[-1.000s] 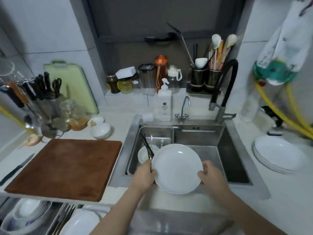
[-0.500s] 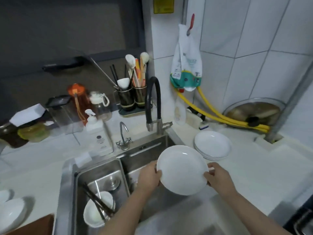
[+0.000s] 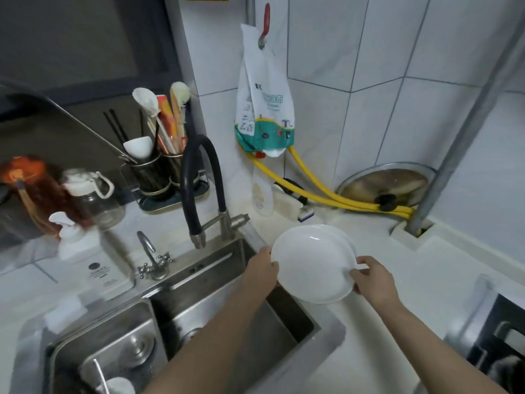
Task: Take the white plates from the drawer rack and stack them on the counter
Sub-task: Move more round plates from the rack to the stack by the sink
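I hold a white plate (image 3: pixel 311 264) by its rim with both hands, just right of the sink. My left hand (image 3: pixel 262 270) grips its left edge and my right hand (image 3: pixel 370 278) grips its right edge, thumb on top. The plate hovers over the stack of white plates (image 3: pixel 348 238) on the white counter (image 3: pixel 412 280), covering nearly all of it; only the stack's far right rim shows. Whether the held plate touches the stack I cannot tell. The drawer rack is out of view.
The steel sink (image 3: pixel 199 314) lies to the left, with a black hose faucet (image 3: pixel 199 180) behind it. A utensil holder (image 3: pixel 159 172) and soap bottle (image 3: pixel 88 260) stand at the back. Yellow hoses (image 3: pixel 326 200) and a pan lid (image 3: pixel 386 189) sit by the wall. A stove edge (image 3: pixel 500 345) is at right.
The plate, held in both hands, has travelled right from above the sink to over the stack on the counter. My view has swung right with it.
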